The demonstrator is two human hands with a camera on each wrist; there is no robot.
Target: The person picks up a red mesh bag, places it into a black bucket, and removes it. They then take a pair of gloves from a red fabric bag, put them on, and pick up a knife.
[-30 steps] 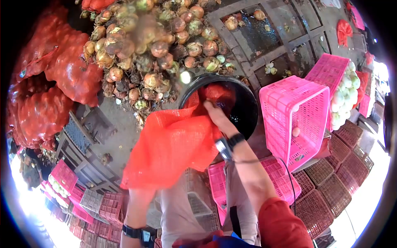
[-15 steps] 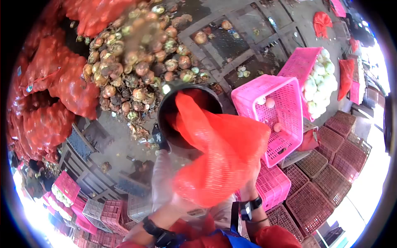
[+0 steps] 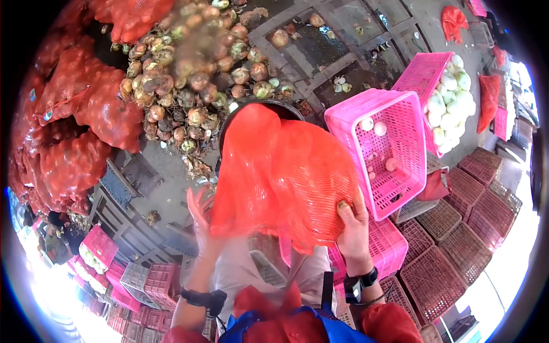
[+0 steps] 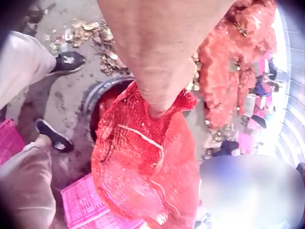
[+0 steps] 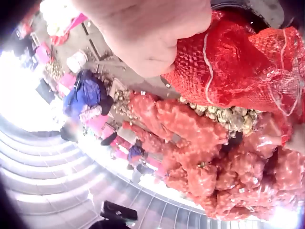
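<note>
A red mesh sack (image 3: pixel 286 171) spreads between the two hands, over a black bucket (image 4: pixel 89 102) that it mostly hides in the head view. My right hand (image 3: pixel 353 231) grips the sack's near right edge, thumb on top. At its left edge is my left hand (image 3: pixel 204 220), slightly blurred, with fingers extended upward beside the mesh. In the left wrist view, the sack's mouth covers the ends of those fingers. White cords run along the mesh in both wrist views.
A heap of onions (image 3: pixel 200 74) lies beyond the bucket. Filled red sacks (image 3: pixel 68 131) are stacked at left. A pink crate (image 3: pixel 374 151) holding several onions stands at right, near a crate of peeled onions (image 3: pixel 450 106). Brown crates (image 3: pixel 434 274) fill the lower right.
The right hand has come out of the bucket and the sack has been lifted out and spread above it. The left hand has moved to the sack's left edge, fingers extended.
</note>
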